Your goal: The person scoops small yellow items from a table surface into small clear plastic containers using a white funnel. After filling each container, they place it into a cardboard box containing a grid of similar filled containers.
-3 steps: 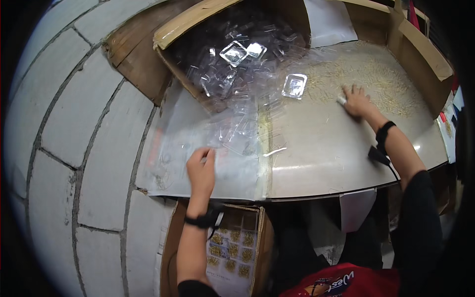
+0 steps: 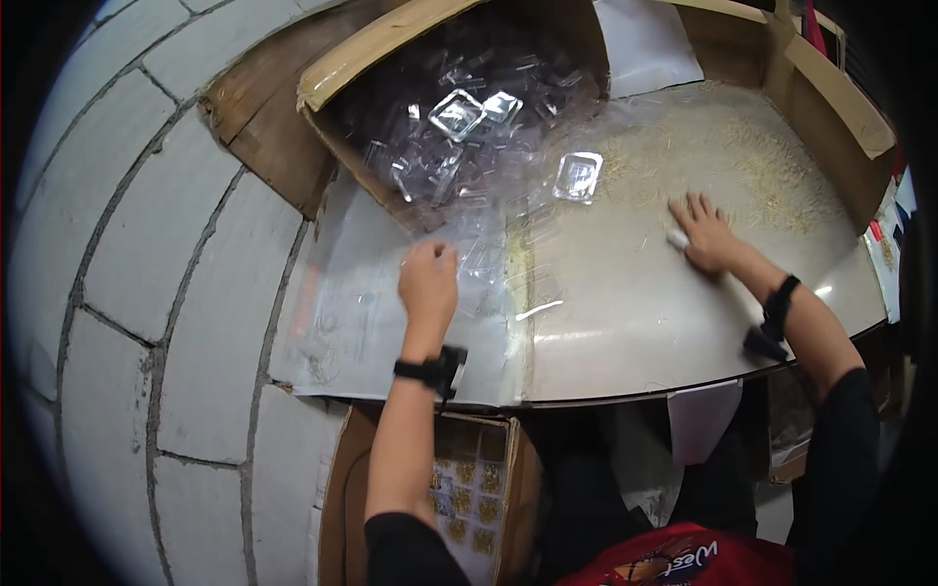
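Gold pins (image 2: 787, 186), or thin bits much like pins, lie strewn over the table (image 2: 625, 332), from near its far edge toward its far right corner, as I see it in the head view. The right hand (image 2: 711, 242) is palm down with its fingers spread, on the near side of the pins. A white wrap (image 2: 678, 238) is on its thumb. I can't tell if the palm touches the table or is just above it. The left hand (image 2: 428, 285) is curled up over the left part of the table, between the near edge and the heap of clear boxes (image 2: 457, 114). I can't see if it pinches anything. The heap lies in and before a big cardboard box (image 2: 381, 46) toward the far left corner. One clear box (image 2: 578, 177) sits just beside the pins. Below the near edge, a carton (image 2: 337, 508) holds rows of small boxes (image 2: 489, 477) with gold bits inside. I'd hold the right fingers low and soft, since such thin pins could poke or scatter.
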The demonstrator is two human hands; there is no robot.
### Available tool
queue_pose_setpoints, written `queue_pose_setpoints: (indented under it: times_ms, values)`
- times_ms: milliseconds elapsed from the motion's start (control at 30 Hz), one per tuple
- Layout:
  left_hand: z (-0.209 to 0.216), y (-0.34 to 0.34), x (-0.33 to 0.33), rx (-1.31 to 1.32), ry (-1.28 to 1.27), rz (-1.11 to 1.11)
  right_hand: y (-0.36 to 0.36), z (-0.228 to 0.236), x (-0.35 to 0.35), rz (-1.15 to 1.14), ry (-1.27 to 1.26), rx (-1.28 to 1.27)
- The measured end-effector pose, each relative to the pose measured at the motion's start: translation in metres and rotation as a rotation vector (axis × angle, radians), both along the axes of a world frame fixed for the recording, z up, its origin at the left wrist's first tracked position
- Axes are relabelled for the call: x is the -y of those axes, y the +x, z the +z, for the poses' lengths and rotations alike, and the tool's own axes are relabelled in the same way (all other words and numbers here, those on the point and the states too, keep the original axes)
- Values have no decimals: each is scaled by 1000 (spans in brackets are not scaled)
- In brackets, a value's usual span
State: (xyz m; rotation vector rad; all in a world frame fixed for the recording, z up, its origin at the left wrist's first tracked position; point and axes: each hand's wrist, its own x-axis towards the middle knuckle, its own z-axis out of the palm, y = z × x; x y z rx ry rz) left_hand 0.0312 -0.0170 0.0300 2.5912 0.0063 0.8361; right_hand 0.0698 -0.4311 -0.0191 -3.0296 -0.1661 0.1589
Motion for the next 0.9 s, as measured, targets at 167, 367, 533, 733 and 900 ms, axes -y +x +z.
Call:
queue_pose_setpoints:
  times_ms: [167, 367, 533, 733, 900]
  values:
    - [-38, 65, 15, -350, 186, 336, -91, -11, 37, 229, 54, -25]
    - [-41, 60, 26, -195, 529, 286, -137, -13, 90, 104, 379, 152]
    - [-35, 57, 29, -344, 656, 261, -103, -27, 67, -117, 325, 238]
    - [-29, 52, 50, -369, 501, 374, -121, -25, 43, 216, 93, 156]
    - [-40, 53, 32, -319, 475, 432, -125, -20, 39, 197, 127, 169]
